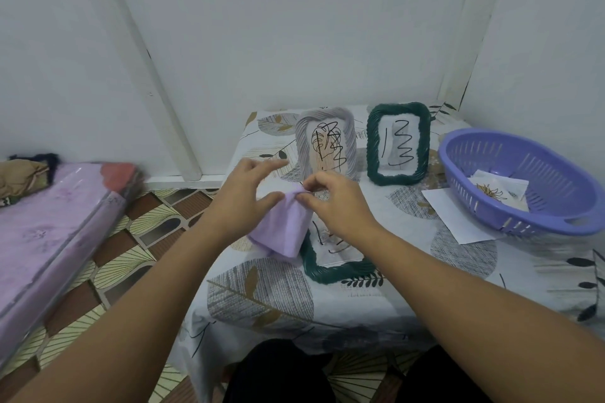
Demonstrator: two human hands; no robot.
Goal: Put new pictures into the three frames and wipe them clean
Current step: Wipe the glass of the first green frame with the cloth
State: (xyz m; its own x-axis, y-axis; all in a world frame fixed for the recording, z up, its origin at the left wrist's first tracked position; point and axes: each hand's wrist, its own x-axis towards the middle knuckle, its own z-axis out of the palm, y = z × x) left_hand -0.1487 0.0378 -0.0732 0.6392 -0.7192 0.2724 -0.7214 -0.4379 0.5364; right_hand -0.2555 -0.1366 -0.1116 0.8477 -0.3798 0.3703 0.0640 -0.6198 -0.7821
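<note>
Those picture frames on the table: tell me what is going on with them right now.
A person holds a lilac cloth up in both hands: left hand, right hand pinching its top edge. Under it a dark green frame lies flat on the table. A grey frame and another green frame stand upright behind, each with a line drawing. Loose papers lie in the purple basket.

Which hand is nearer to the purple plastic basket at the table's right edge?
Right. The right hand pinches the lilac cloth near the table's middle, on the side toward the purple plastic basket. The left hand holds the cloth's other side, farther from it.
</note>
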